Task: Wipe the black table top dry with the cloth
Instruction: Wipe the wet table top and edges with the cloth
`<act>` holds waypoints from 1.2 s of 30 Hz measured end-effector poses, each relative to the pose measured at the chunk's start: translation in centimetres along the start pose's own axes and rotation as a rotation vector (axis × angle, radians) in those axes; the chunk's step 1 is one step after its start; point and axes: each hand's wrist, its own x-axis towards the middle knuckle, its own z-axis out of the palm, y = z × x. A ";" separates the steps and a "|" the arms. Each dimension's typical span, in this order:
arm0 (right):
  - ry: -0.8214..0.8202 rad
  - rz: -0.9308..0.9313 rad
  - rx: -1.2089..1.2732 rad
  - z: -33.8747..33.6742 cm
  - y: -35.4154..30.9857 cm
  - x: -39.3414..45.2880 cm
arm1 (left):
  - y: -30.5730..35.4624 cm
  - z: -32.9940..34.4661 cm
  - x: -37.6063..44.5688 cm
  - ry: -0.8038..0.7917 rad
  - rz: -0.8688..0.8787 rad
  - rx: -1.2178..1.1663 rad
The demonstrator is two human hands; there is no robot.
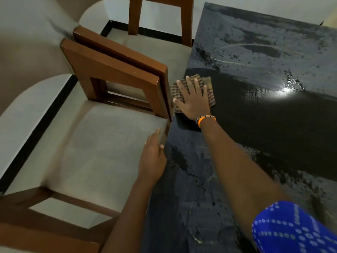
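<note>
Pressing my flat right hand (pixel 194 103) on the checked cloth (pixel 209 90) at the black table top's (pixel 273 121) left edge, my left hand (pixel 152 159) rests open nearer.

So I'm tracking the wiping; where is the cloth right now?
In the head view, the brown checked cloth lies on the black table top's left edge, pressed flat under the right hand, beside the wooden chair backs.

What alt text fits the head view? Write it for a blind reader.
A person's right hand presses a checked cloth flat on a wet black table top near its left edge. The left hand rests on that edge, beside wooden chairs.
</note>
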 end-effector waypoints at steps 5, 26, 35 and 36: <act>-0.007 -0.161 0.028 1.0 -3.7 -8.9 | 0.9 -0.1 -3.6 0.036 -0.107 0.056; 0.099 0.551 -0.034 -2.2 10.5 -19.8 | 1.8 1.4 -3.9 0.046 -0.172 -0.094; -0.021 0.016 0.022 0.5 -5.9 -15.0 | -0.1 0.1 -6.4 0.041 -0.151 -0.142; -0.043 -0.047 0.023 0.9 -6.7 -15.3 | -0.2 0.2 -6.6 0.049 -0.148 -0.139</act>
